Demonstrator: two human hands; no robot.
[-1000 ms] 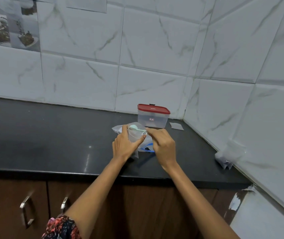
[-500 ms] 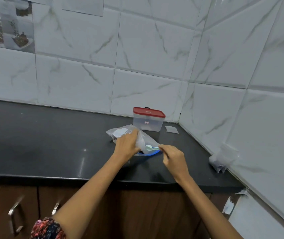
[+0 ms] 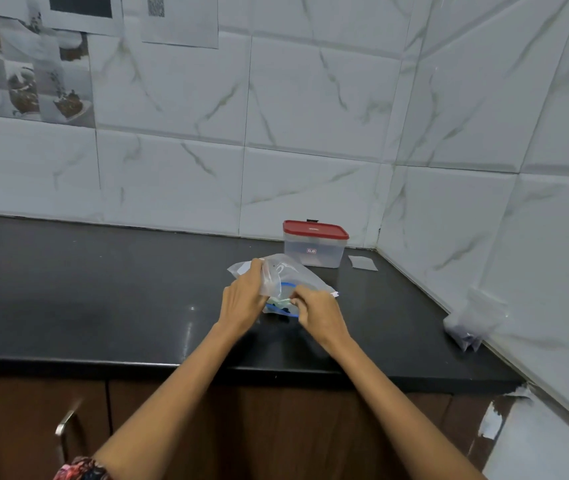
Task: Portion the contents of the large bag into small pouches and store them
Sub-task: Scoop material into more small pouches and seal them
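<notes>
My left hand [image 3: 241, 299] grips the upper edge of the large clear bag [image 3: 286, 275], fingers curled over the plastic and holding it up off the black table [image 3: 103, 289]. Just to its right, my right hand [image 3: 317, 315] pinches the handle of a small pale green scoop [image 3: 279, 302], whose bowl end points toward my left hand at the mouth of the bag. Right under the scoop, between my two hands, sits something with a blue rim [image 3: 285, 311]; it may be a small pouch or a dish, but the blur and the bag over it keep me from telling which. Beyond my right hand, near the tiled wall, stands a clear box with a red lid [image 3: 315, 244], closed and apart from the bag. Just right of that box a small flat pouch [image 3: 362, 263] lies on the table. Well off to the right of my right hand, against the side wall, a bundle of crumpled clear plastic [image 3: 473, 320] leans on the tiles.
</notes>
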